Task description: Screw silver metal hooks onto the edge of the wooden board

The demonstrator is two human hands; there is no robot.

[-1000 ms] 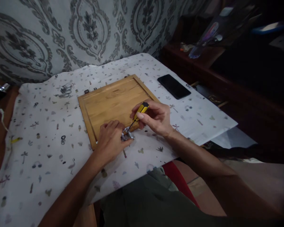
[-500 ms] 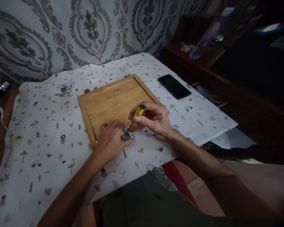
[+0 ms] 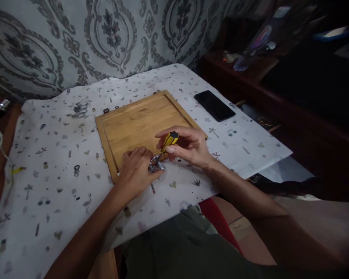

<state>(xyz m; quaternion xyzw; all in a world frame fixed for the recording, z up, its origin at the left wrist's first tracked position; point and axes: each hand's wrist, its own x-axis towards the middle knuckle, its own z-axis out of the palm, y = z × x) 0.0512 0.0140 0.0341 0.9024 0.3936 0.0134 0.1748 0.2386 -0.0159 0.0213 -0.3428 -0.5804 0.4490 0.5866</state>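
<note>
A wooden panel (image 3: 139, 120) with a raised frame, like a cabinet door, lies flat on the patterned tablecloth. At its near edge sits a silver metal hinge (image 3: 156, 164). My left hand (image 3: 136, 168) grips the hinge from the left, thumb on the near side and fingers curled over the panel. My right hand (image 3: 189, 147) holds a yellow and black screwdriver (image 3: 170, 141) between thumb and fingers, tilted, with its shaft reaching down to the hinge. The exact spot where its tip rests is too small to make out.
A black phone (image 3: 214, 105) lies right of the panel. Several metal pieces (image 3: 80, 109) lie in a cluster on the left of the tablecloth (image 3: 61, 155). A clear bottle (image 3: 256, 42) stands on dark furniture at the back right. A patterned curtain-like backdrop (image 3: 110, 35) borders the far edge.
My right index finger has straightened and lifted off the screwdriver handle somewhat. The handle has shifted very slightly; my left hand and the hinge stay in place.
</note>
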